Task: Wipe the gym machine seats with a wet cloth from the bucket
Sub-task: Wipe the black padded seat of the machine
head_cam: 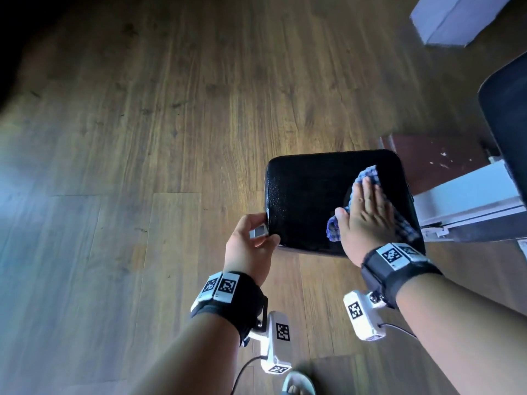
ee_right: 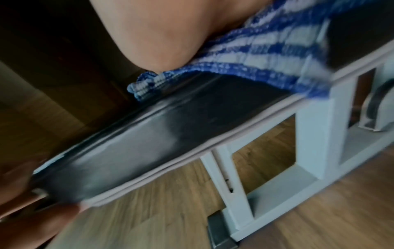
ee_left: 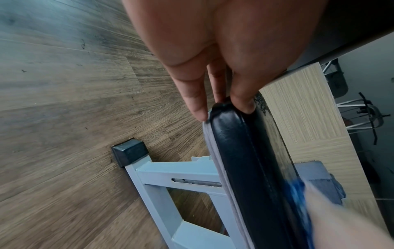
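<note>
A right hand (ee_right: 162,33) presses a blue-and-white striped cloth (ee_right: 262,55) onto a black padded seat (ee_right: 162,139), the palm entering from 12 o'clock. The cloth drapes over the seat's edge toward 3 o'clock. A white metal frame (ee_right: 313,134) supports the seat above a wood-plank floor (ee_right: 170,215) from 4 to 6 o'clock. Blurred fingers (ee_right: 32,210) of the left hand grip the seat's corner at 8 o'clock.

I see a black padded seat (head_cam: 308,201) on a pale metal frame (ee_left: 177,190) (black-capped foot on the wood floor (head_cam: 142,138)); a blue-and-white cloth (ee_right: 266,55) lies on it.
</note>
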